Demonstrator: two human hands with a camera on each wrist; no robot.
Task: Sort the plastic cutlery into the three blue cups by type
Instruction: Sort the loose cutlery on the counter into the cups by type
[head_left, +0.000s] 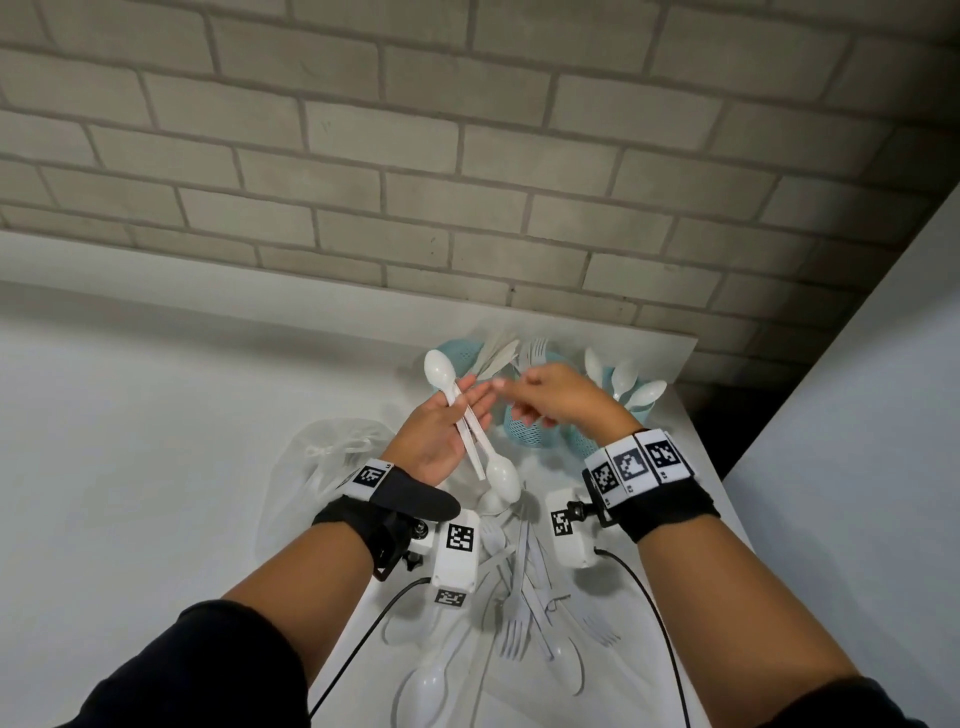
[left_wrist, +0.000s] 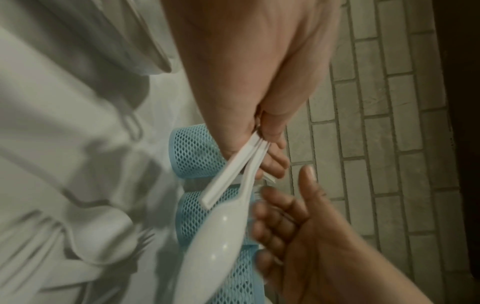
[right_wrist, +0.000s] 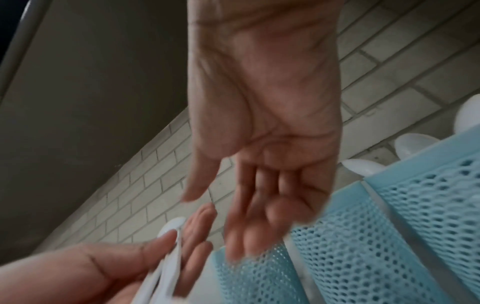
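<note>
My left hand (head_left: 465, 410) pinches two white plastic spoons (head_left: 470, 431) by their handles, thumb against fingers. One bowl (head_left: 440, 370) points up and the other (head_left: 503, 477) points down. In the left wrist view the spoons (left_wrist: 223, 230) hang in front of the cups. My right hand (head_left: 524, 400) hovers just right of them, fingers relaxed and holding nothing (right_wrist: 259, 205). Behind the hands stand three blue mesh cups: the left cup (head_left: 452, 353) holds knives, the middle cup (head_left: 524, 428) forks, the right cup (head_left: 605, 382) spoons (head_left: 647, 393).
A loose pile of white forks, knives and spoons (head_left: 524, 597) lies on the white table between my forearms. A clear plastic bag (head_left: 322, 467) lies to the left. The table's right edge (head_left: 717, 478) runs close to the cups. A brick wall stands behind them.
</note>
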